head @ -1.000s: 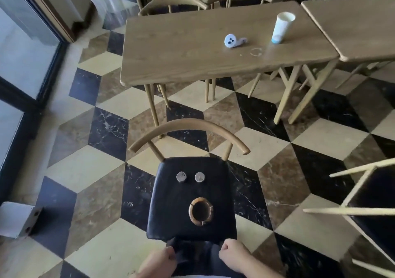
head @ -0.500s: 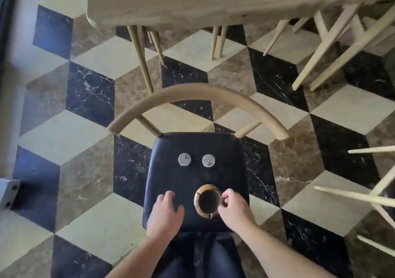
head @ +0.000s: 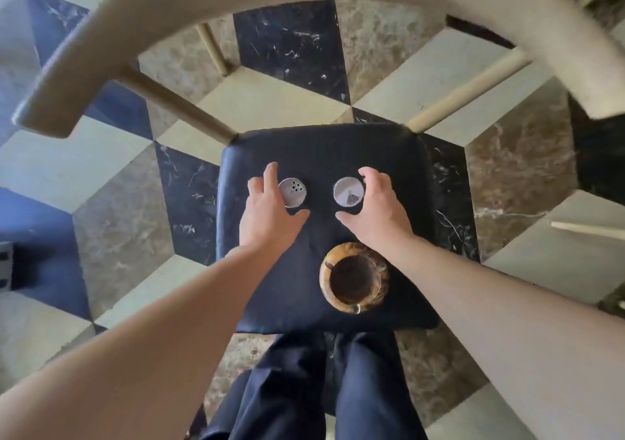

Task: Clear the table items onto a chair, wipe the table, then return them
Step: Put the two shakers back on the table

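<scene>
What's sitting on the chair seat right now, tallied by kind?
Metal-lidded shakers: 2, left shaker and right shaker
Round brown ashtray: 1
Total: 3, all on the black seat

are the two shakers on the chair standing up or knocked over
Upright. Both round metal lids face straight up at the camera: the left shaker shows its holes, the right shaker its flat cap, on the black chair seat.

A checkered marble floor [head: 111,223] of black, cream and brown tiles fills the frame. Dark trouser legs [head: 304,389] show at bottom centre. A grey box [head: 5,265] sits at the left edge.
</scene>
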`<state>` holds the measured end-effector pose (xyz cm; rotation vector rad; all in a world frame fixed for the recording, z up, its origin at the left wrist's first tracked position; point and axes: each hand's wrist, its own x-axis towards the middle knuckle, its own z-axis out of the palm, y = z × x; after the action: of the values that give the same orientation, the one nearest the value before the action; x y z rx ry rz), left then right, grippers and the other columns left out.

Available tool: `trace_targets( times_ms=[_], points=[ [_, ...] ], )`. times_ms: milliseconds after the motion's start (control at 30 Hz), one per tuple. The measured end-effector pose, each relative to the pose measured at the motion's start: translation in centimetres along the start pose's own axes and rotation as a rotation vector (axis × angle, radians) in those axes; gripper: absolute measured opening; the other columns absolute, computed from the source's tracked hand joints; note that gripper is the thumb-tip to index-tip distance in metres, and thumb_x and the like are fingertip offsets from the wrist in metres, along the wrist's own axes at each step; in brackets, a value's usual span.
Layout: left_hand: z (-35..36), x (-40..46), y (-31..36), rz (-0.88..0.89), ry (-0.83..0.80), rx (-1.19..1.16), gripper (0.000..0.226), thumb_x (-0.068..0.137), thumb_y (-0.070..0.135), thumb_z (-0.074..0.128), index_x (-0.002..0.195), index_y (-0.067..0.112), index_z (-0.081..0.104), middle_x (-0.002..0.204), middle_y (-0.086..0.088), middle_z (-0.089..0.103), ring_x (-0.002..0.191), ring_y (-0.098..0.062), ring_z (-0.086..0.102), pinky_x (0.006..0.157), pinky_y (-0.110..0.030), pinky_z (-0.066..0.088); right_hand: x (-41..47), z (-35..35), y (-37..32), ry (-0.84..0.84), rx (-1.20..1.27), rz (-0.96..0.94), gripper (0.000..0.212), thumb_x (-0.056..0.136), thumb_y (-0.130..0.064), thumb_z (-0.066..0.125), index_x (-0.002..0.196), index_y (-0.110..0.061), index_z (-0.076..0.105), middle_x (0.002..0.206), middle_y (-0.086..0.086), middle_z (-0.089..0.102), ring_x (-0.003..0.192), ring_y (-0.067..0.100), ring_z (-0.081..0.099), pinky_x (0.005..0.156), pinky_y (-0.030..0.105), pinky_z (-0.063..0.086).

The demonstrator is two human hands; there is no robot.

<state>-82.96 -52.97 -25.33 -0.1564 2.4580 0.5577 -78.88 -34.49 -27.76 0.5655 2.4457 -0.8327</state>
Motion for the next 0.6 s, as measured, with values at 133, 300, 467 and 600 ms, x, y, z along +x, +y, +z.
trace_targets(
  times_ms=[133,300,467,600],
  points=[
    [0.9,1.1,-0.3,0.054,-0.069,-0.006,0.073,0.078,0.033,0.075,0.136,0.033,0.031,0.126,0.000,0.043,0.108,-0.027,0.056,0.082,-0.041,0.053,0.8,1.0,0.8,0.064,0.058,-0.085,0.068,0.071,-0.033,0.086,0.123,-0.028,0.042,0.125,-0.002,0.049,0.114,0.019,0.051,0.086,0.034,0.055],
    [1.1,1.3,-0.4,0.055,0.074,-0.010,0.048,0.083,0.034,0.071,0.123,0.023,0.046,0.123,0.000,0.054,0.103,-0.026,0.058,0.080,-0.038,0.050,0.9,1.6,1.1,0.124,0.072,-0.121,0.063,0.074,-0.033,0.085,0.122,-0.029,0.045,0.124,-0.005,0.054,0.113,0.014,0.051,0.082,0.027,0.054],
    [1.3,0.9,0.1,0.038,0.091,-0.039,0.043,0.082,0.031,0.071,0.115,0.022,0.046,0.114,0.001,0.061,0.100,-0.027,0.059,0.079,-0.039,0.051,1.0,1.3,0.9,0.122,0.063,-0.124,0.065,0.077,-0.033,0.082,0.130,-0.031,0.044,0.128,-0.007,0.054,0.116,0.014,0.051,0.084,0.025,0.054],
    [0.1,-0.7,1.8,0.026,0.139,-0.160,0.057,0.081,0.034,0.074,0.126,0.028,0.040,0.114,0.004,0.063,0.098,-0.018,0.059,0.079,-0.035,0.052,-0.4,0.4,0.0,0.109,0.091,-0.066,0.063,0.077,-0.035,0.082,0.128,-0.033,0.043,0.124,-0.004,0.055,0.103,0.013,0.054,0.076,0.019,0.051]
  ],
)
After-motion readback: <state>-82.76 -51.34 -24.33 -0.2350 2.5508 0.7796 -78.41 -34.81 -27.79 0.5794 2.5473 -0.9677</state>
